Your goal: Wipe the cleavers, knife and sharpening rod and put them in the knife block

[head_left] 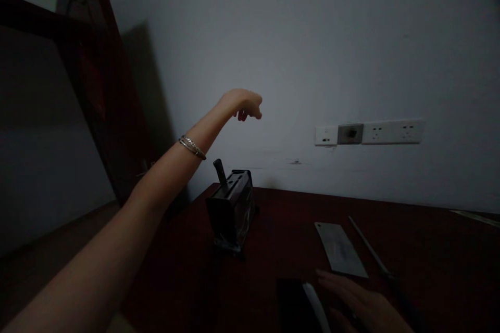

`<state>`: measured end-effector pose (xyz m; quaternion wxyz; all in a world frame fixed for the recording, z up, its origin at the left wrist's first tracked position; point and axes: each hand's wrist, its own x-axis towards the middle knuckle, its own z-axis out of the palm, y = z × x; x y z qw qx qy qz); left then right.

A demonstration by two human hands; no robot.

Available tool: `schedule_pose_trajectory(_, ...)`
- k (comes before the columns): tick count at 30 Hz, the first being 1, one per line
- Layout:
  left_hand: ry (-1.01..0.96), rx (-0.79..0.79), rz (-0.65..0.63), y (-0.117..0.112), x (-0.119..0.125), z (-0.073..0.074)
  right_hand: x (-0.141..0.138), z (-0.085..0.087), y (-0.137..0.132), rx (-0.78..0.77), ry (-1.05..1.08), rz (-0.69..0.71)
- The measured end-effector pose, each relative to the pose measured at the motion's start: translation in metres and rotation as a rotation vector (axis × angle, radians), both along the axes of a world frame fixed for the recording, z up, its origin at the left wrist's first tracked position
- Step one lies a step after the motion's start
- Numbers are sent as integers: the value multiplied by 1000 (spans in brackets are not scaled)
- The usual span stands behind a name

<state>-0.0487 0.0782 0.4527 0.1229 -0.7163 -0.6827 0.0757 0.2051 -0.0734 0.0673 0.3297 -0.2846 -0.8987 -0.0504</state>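
My left hand (247, 104) is raised in front of the wall, above a black knife block (232, 208). Its fingers curl downward, and I see nothing in them. One black-handled knife (220, 170) stands in the block's slot. At the bottom right my right hand (363, 302) is low over the table with its fingers stretched out, partly in shadow. Just beyond it lies a cleaver (339, 247), its handle end hidden by that hand. A sharpening steel or thin knife (369, 244) lies to its right. A dark object with a pale curved edge (314, 304) is beside the fingertips.
The dark red table (281, 229) meets a pale wall (297, 62) carrying a row of sockets (392, 131). At the far right edge lies a thin pale strip (476, 217). A dark red door frame (117, 78) stands at the left. The light is dim.
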Motion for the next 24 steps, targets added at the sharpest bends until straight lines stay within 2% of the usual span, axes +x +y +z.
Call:
schedule_pose_trajectory(3,-107,191,-254,-27,34,-10,7,-5,5,-43,58,-60)
schedule_pose_trajectory(5,-176,307,-396,-51,56,-26,12,-8,11,-82,112,-88)
schedule_pose_trajectory(7,-240,432,-493,-73,76,-51,18,-8,16,-105,186,-134)
schedule_pose_trajectory(9,-307,494,-518,-87,91,-83,26,-8,20,-129,260,-208)
schedule_pose_trajectory(11,-380,452,-508,-91,101,-123,33,-6,22,-157,322,-278)
schedule_pose_trajectory(14,-483,290,-448,-82,110,-193,43,-4,23,-191,391,-338)
schedule_pose_trajectory(17,-598,29,-345,-73,114,-264,49,-3,24,-218,414,-370)
schedule_pose_trajectory(19,-681,-145,-263,-71,116,-304,49,-2,23,-226,407,-390)
schedule_pose_trajectory(21,-692,-195,-244,-72,118,-334,48,-2,22,-225,392,-407)
schedule_pose_trajectory(24,-702,-234,-233,-75,122,-364,45,-2,21,-215,366,-423)
